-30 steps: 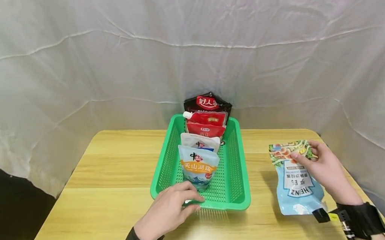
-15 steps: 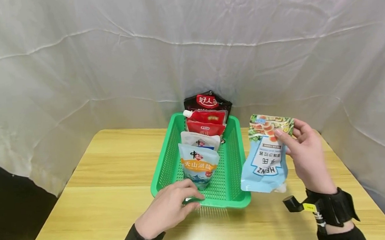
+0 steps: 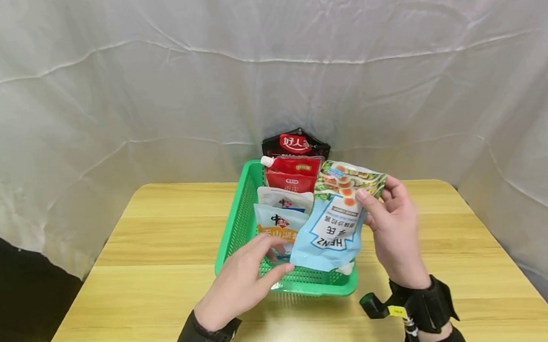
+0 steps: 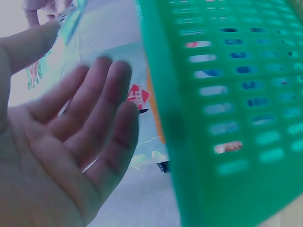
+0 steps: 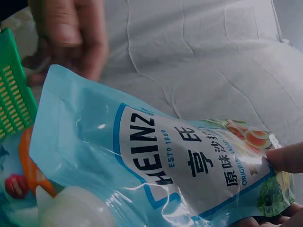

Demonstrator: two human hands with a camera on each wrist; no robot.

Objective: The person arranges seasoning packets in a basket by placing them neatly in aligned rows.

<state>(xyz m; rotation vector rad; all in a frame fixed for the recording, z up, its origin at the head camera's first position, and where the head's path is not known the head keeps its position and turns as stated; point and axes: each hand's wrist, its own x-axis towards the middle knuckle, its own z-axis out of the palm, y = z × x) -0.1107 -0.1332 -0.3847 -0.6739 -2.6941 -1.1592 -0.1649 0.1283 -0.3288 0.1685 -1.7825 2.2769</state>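
My right hand [image 3: 396,231] pinches a light blue Heinz salad dressing pouch [image 3: 332,231] by its patterned end, thumb in front. The pouch is tilted over the right side of a green basket [image 3: 312,289], its lettering upside down in the head view. A white cap [image 5: 78,208] shows at its lower corner in the right wrist view. My left hand [image 3: 243,275] hovers at the basket's near rim, fingers loosely spread and holding nothing. Its fingertips overlap the front blue-and-orange salt pouch [image 3: 278,219] in the head view; the left wrist view shows the palm and fingers beside the basket wall.
Behind the front salt pouch stand a white salt pouch [image 3: 283,197], a red pouch [image 3: 286,180], a red pouch with white cap [image 3: 297,165] and a black packet [image 3: 296,143]. A wooden table [image 3: 154,245] lies beneath, with a pale cloth wall [image 3: 177,103] behind.
The right hand has carried the Heinz pouch leftward from the table's right side to over the basket. The left hand has come off the basket's near rim, its fingers spreading.
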